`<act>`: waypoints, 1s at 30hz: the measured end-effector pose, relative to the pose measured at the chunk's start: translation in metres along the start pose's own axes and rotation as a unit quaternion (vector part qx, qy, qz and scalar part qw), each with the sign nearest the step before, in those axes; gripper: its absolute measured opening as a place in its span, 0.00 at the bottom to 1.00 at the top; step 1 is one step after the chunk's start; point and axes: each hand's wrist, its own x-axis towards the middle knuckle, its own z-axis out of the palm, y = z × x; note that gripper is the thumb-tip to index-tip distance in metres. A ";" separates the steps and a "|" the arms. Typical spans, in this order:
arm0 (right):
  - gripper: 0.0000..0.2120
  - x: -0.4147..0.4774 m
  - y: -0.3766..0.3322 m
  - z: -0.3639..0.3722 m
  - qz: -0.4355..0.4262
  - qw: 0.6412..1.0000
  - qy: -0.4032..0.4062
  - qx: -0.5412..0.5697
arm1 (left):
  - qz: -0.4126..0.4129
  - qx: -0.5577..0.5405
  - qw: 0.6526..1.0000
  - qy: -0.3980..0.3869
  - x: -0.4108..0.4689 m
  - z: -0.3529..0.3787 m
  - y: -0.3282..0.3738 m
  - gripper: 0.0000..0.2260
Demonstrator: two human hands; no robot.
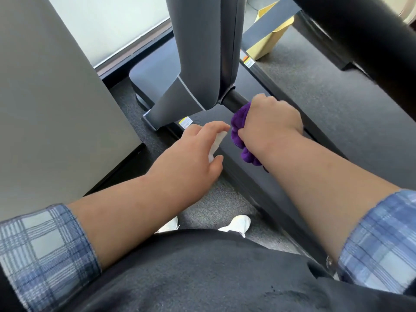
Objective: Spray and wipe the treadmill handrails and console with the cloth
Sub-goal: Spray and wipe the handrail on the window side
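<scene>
My right hand point(270, 122) is closed around a purple cloth point(242, 136), pressing it onto the black handrail point(234, 101) just where the rail leaves the grey upright post point(202, 52). The cloth bunches out below my fist. My left hand point(198, 149) hangs beside it at the left, holding a white spray bottle point(217, 143); only a strip of the bottle shows between thumb and fingers. The console is out of view.
The dark treadmill deck point(315, 91) runs off to the right. A grey panel point(45, 97) stands close on the left. A yellow object point(267, 43) lies behind the post. A thick black bar point(364, 30) crosses the top right. My white shoes point(238, 224) stand on grey carpet.
</scene>
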 end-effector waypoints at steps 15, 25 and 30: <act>0.23 -0.009 0.015 -0.007 -0.037 0.997 -0.014 0.065 | 0.004 0.033 0.999 0.038 -0.059 0.026 0.037 0.23; 0.21 -0.130 0.156 0.026 0.011 1.000 -0.018 -0.013 | 0.047 0.035 0.998 0.021 -0.112 0.114 0.118 0.23; 0.21 -0.167 0.190 0.027 0.006 0.996 -0.028 -0.084 | 0.061 0.048 0.997 0.021 -0.130 0.142 0.149 0.23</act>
